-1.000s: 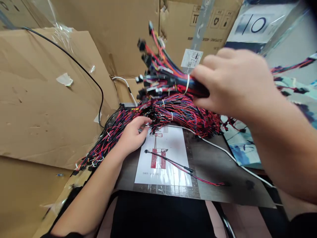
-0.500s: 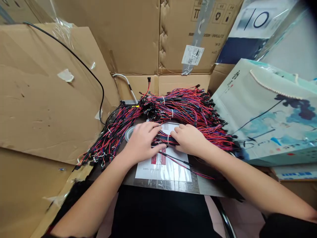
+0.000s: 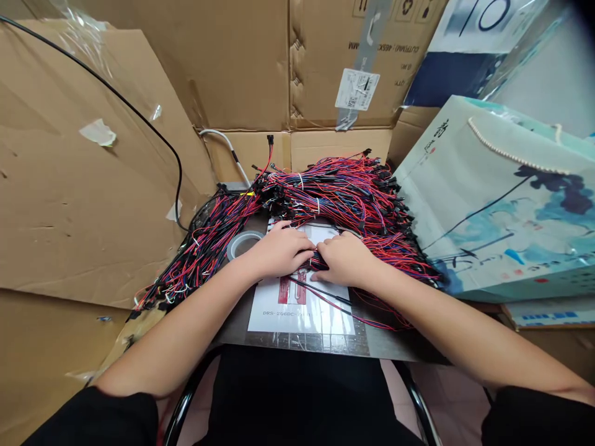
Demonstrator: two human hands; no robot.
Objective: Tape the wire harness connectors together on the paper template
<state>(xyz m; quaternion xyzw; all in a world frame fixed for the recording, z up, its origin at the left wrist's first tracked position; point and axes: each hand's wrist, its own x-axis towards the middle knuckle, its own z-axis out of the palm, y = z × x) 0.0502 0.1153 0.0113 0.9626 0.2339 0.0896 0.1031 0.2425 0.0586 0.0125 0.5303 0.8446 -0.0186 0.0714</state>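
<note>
My left hand and my right hand meet over a small wire bundle with a white tie, their fingertips close together. Both hands are closed on this bundle, which lies above a printed sheet. Loose red and black wires trail from under the hands toward the lower right. Behind the hands lies a large pile of red, blue and black wires with black connectors, some of it tied with white bands.
More wires are heaped at the left beside a round translucent container. Cardboard stands at the left and behind the table. A pale floral bag stands at the right.
My left hand has moved right, closer to my right hand, and its spread thumb and fingers have closed on the bundle. The view has shifted slightly.
</note>
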